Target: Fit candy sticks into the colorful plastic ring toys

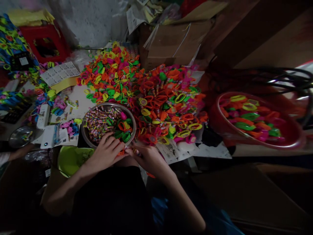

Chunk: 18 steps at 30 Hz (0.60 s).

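My left hand is closed on an orange plastic piece, which looks like a toy watch and is partly covered by the fingers. Close beside it, my right hand pinches a small patterned tube against or near the orange piece; whether they are joined I cannot tell. Just beyond both hands stands a metal bowl with many patterned tubes and a few green, orange and pink pieces. A large heap of bright toy watches, some with tubes attached, lies behind and to the right of the bowl.
A second colourful heap lies farther back. At right is a red basin of pieces. A lime-green bowl sits under my left forearm. Cardboard boxes, a power strip and a red stool stand around; another person's hand is far left.
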Each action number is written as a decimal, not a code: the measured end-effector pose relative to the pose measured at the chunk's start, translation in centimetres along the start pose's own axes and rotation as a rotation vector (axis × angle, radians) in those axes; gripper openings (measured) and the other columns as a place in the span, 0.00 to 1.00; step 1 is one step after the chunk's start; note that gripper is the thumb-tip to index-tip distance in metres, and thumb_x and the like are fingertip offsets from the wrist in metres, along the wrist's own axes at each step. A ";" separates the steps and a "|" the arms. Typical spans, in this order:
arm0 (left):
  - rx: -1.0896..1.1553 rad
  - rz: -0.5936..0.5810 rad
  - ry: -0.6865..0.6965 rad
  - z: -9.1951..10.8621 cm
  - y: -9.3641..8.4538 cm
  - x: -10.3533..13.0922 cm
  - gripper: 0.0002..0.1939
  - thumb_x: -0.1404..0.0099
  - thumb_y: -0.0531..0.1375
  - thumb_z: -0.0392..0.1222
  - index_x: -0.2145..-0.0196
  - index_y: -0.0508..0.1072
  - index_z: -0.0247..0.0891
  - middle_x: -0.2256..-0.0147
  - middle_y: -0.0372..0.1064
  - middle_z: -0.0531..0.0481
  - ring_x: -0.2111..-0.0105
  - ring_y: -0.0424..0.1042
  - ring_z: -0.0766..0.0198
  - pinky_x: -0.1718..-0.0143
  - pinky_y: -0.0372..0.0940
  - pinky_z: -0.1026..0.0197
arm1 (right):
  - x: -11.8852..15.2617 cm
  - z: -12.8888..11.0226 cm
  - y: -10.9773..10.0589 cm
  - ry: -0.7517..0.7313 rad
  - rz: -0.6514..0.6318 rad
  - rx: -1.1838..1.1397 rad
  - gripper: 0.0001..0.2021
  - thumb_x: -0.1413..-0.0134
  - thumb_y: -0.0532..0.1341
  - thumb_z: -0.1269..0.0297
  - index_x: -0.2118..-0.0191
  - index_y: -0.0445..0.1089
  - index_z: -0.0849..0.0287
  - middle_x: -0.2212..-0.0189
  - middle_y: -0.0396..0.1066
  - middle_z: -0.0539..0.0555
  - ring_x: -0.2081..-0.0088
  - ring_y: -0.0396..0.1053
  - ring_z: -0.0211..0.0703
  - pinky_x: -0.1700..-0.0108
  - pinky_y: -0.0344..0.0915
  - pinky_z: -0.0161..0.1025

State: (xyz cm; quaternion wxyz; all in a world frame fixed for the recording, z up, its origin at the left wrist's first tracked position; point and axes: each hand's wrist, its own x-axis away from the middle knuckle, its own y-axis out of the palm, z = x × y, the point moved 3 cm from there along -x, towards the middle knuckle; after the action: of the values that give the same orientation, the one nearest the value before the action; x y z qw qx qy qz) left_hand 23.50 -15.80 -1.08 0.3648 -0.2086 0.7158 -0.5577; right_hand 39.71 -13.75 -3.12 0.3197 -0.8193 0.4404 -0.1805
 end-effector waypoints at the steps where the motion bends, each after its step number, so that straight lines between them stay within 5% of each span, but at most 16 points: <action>1: -0.008 0.000 0.000 0.0 0.1 0.0 0.12 0.33 0.53 0.46 0.59 0.68 0.35 0.67 0.65 0.48 0.61 0.62 0.60 0.46 0.53 0.51 | 0.0 0.0 -0.1 0.006 0.003 -0.026 0.22 0.41 0.49 0.49 0.69 0.71 0.62 0.76 0.71 0.53 0.75 0.64 0.33 0.73 0.51 0.29; 7: -0.022 0.002 -0.083 -1.1 0.1 0.2 0.16 0.32 0.50 0.50 0.58 0.68 0.35 0.67 0.66 0.47 0.63 0.64 0.59 0.58 0.56 0.57 | 0.1 -0.2 -0.3 0.066 -0.015 -0.210 0.18 0.45 0.56 0.51 0.54 0.67 0.58 0.69 0.73 0.51 0.69 0.70 0.35 0.68 0.58 0.28; 18: 0.057 0.015 -0.062 -1.2 -0.5 0.5 0.14 0.34 0.53 0.50 0.62 0.71 0.37 0.69 0.65 0.49 0.66 0.64 0.62 0.63 0.57 0.60 | 0.2 -0.6 -0.2 -0.097 0.006 -0.260 0.15 0.42 0.54 0.54 0.57 0.71 0.56 0.59 0.70 0.53 0.58 0.69 0.34 0.56 0.62 0.28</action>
State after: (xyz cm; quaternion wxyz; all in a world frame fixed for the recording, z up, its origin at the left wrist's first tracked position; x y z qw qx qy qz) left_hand 22.25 -15.51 -0.58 0.3967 -0.2100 0.6895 -0.5684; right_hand 39.65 -14.06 -2.53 0.2323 -0.8603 0.4465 -0.0812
